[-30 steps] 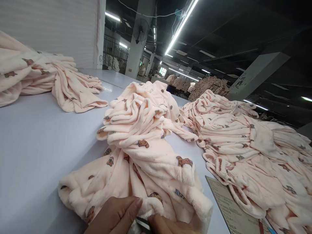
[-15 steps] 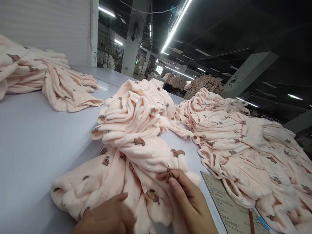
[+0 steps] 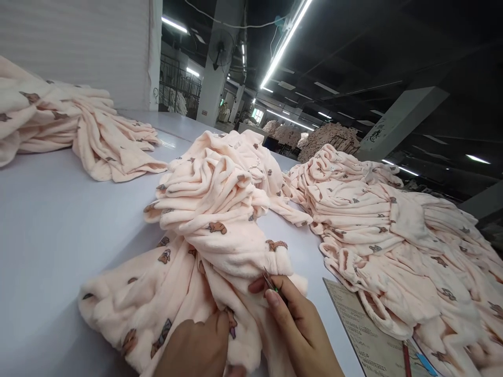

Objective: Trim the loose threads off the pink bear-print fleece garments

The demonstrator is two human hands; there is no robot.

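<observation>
Pale pink plush garment (image 3: 228,256) sits bunched on the worktop (image 3: 43,220), front and centre, near end under both hands. Can't tell if the heap is one piece or several.

Left hand (image 3: 196,340): fingers curled in, gripping a fold near the bear print; tips mostly hidden. Right hand (image 3: 301,322): thumb and fingers closed around a small pointed metal tool (image 3: 269,280), tip up by the cloth. Can't tell if tip touches.

Handling, my read: soft, limp, light per layer, bulk drags when heaped. Pile should grip well, low slip. Not fragile, but a sharp point could snag it. Best hold: pinch a rolled edge or seam, not loose folds; keep the tool's tip off the nap.
</observation>
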